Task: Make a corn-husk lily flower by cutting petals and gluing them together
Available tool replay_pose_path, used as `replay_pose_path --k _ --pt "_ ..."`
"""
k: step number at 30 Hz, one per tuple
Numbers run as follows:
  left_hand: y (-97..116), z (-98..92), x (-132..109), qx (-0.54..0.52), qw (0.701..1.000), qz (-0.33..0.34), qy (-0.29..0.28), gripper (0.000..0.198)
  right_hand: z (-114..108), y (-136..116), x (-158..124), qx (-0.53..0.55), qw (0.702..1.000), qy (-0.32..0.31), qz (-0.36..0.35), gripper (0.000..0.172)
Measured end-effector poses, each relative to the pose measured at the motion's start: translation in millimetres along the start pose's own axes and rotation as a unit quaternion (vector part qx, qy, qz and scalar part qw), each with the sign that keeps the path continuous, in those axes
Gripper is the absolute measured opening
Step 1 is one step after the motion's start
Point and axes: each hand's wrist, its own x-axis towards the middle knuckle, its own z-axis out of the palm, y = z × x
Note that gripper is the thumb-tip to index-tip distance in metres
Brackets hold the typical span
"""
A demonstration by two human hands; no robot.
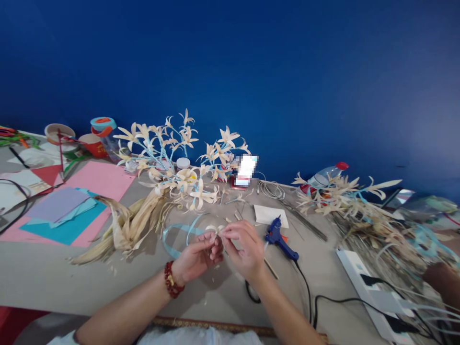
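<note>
My left hand (201, 254), with a red bead bracelet (172, 280) at its wrist, pinches a small cream-coloured flower piece (217, 230) near the table's middle. From the right, the fingertips of my right hand (244, 244) close on the same piece. Light blue ribbon (172, 242) curls on the table beside my left hand. A blue glue gun (280, 239) lies to the right of my right hand. Dried corn husks (125, 223) lie to the left, and made-up husk flowers on blue stems (183, 179) stand behind my hands.
A white power strip (362, 287) with black cables lies at the right, near more husk flowers (334, 191) and a bottle (323, 177). Coloured paper sheets (97, 182) cover the left side. A lit phone (246, 170) stands by the blue wall. Another person's hand (442, 282) shows at far right.
</note>
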Motion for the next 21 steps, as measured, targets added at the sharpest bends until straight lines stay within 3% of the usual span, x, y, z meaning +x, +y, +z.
replay_pose_path --k 21 --pt "2.7 5.0 -2.4 0.034 0.999 0.004 0.002 0.015 0.8 -3.4 -8.4 -0.041 0.998 0.037 0.009 0.026"
